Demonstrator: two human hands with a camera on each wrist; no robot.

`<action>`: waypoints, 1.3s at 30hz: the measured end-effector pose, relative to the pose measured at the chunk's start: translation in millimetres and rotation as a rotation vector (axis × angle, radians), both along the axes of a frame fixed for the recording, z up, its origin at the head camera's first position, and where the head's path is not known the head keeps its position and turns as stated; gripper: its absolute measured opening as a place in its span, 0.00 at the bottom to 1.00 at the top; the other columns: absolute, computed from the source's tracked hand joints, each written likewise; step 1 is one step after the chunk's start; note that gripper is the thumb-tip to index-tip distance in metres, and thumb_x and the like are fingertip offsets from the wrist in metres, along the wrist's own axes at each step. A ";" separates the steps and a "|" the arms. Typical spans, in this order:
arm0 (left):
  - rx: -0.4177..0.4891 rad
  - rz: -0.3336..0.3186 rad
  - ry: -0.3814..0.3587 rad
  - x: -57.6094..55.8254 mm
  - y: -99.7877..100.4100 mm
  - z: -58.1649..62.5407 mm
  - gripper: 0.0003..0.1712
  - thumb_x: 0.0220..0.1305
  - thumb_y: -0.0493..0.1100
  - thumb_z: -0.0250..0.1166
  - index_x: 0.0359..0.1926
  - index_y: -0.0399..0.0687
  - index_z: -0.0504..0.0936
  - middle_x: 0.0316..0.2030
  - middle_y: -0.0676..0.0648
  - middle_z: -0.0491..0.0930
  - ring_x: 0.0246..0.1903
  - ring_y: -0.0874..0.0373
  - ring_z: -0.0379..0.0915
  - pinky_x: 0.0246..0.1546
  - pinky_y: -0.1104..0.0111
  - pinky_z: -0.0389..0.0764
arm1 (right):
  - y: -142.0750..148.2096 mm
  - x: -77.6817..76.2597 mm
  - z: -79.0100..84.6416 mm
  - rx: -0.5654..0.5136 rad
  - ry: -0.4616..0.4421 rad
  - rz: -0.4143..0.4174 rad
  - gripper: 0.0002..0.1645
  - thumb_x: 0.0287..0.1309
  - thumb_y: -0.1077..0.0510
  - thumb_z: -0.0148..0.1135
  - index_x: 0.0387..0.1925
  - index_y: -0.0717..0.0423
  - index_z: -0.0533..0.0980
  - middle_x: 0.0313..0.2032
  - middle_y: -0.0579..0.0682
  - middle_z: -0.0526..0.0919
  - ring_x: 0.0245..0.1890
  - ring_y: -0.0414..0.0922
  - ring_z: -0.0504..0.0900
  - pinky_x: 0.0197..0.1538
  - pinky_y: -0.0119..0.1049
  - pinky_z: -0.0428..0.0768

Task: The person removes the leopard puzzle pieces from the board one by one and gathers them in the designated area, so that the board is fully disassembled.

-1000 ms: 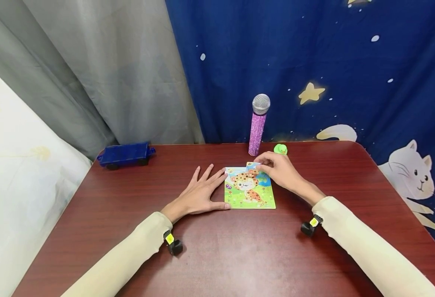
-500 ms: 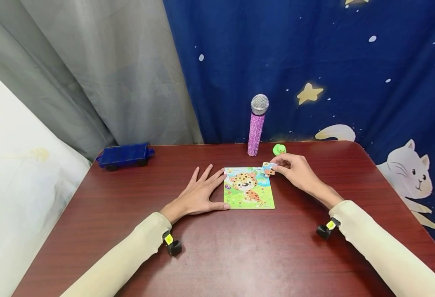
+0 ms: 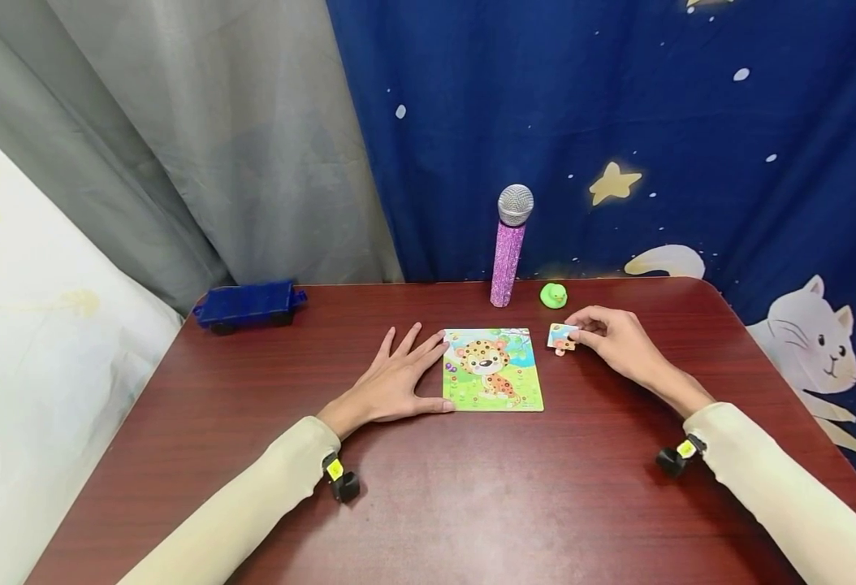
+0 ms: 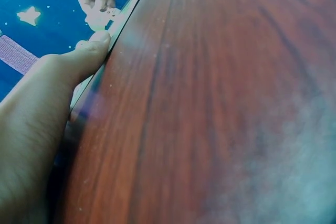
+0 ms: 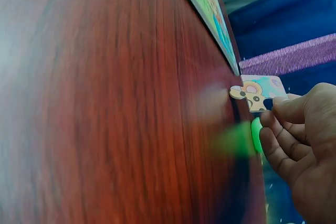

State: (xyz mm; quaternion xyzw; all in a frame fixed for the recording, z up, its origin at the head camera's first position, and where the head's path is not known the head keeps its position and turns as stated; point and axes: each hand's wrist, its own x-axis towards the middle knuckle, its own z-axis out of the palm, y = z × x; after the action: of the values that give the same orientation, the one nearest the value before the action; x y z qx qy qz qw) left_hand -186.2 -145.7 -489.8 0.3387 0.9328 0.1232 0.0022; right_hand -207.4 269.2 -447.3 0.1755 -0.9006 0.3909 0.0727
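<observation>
A square leopard puzzle board (image 3: 497,382) lies flat on the table in the head view. My left hand (image 3: 391,383) is spread out on the table to its left, with thumb and fingertips touching the board's left edge. To the right of the board, my right hand (image 3: 621,345) pinches a puzzle piece (image 3: 561,335) between thumb and fingers. Seen from the right wrist, that puzzle piece (image 5: 257,92) has a spotted yellow part with an ear, a pale blue part and a rounded tab. It is held apart from the board.
A small green toy duck (image 3: 553,296) sits just behind the piece. Behind the board a microphone with a glittery purple handle (image 3: 507,264) stands upright. A blue toy wagon (image 3: 248,306) is at the back left. Grey and blue curtains (image 3: 457,138) hang beyond the table's far edge.
My right hand has drawn the puzzle piece off the board's upper right corner and moved it to the right. Leopard artwork shows where the piece was. My left hand has stayed still.
</observation>
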 end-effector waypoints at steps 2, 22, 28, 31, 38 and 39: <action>0.001 -0.001 -0.001 0.0 0.5 0.0 0.64 0.66 0.86 0.59 0.90 0.57 0.56 0.88 0.53 0.51 0.88 0.41 0.34 0.82 0.32 0.31 | 5.0 0.3 -0.5 0.006 -0.001 -0.001 0.09 0.70 0.70 0.73 0.48 0.59 0.89 0.42 0.55 0.92 0.37 0.44 0.86 0.41 0.19 0.78; 0.008 -0.005 -0.005 0.1 -0.3 0.4 0.63 0.66 0.85 0.60 0.90 0.57 0.56 0.88 0.53 0.51 0.88 0.40 0.35 0.82 0.31 0.31 | 19.5 -12.2 -19.6 0.140 0.079 0.073 0.07 0.68 0.71 0.72 0.44 0.59 0.89 0.36 0.49 0.85 0.37 0.46 0.78 0.41 0.29 0.73; 0.011 -0.010 0.001 -0.4 0.4 0.5 0.64 0.67 0.85 0.59 0.90 0.58 0.54 0.88 0.55 0.49 0.88 0.40 0.35 0.82 0.31 0.32 | 20.0 -14.3 -20.8 0.164 0.077 0.061 0.10 0.66 0.73 0.72 0.43 0.59 0.89 0.36 0.49 0.84 0.37 0.46 0.77 0.41 0.31 0.73; 0.016 -0.009 -0.003 0.1 0.6 1.1 0.64 0.67 0.84 0.60 0.90 0.58 0.54 0.88 0.55 0.51 0.88 0.40 0.35 0.82 0.32 0.31 | 20.6 -15.3 -22.5 0.164 0.079 0.057 0.10 0.66 0.73 0.73 0.43 0.58 0.89 0.37 0.49 0.84 0.37 0.46 0.77 0.41 0.31 0.73; 0.012 -0.009 -0.010 0.7 0.2 2.0 0.63 0.66 0.84 0.60 0.90 0.58 0.55 0.88 0.55 0.51 0.88 0.40 0.35 0.82 0.31 0.31 | 19.9 -14.7 -24.7 0.148 0.081 0.050 0.11 0.66 0.73 0.73 0.45 0.59 0.90 0.37 0.50 0.85 0.37 0.45 0.78 0.41 0.32 0.73; 0.012 -0.009 -0.012 0.8 0.0 2.0 0.63 0.67 0.84 0.60 0.90 0.57 0.55 0.88 0.55 0.51 0.88 0.40 0.35 0.82 0.31 0.31 | 19.8 -14.8 -24.9 0.148 0.080 0.048 0.11 0.66 0.73 0.73 0.46 0.59 0.90 0.38 0.50 0.85 0.37 0.45 0.77 0.41 0.31 0.73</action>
State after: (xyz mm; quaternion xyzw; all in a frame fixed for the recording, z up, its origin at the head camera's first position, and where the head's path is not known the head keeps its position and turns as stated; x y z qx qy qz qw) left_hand -185.4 -145.7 -487.8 0.3421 0.9305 0.1306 0.0061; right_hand -222.2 289.0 -472.3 0.2175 -0.9188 0.3178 0.0862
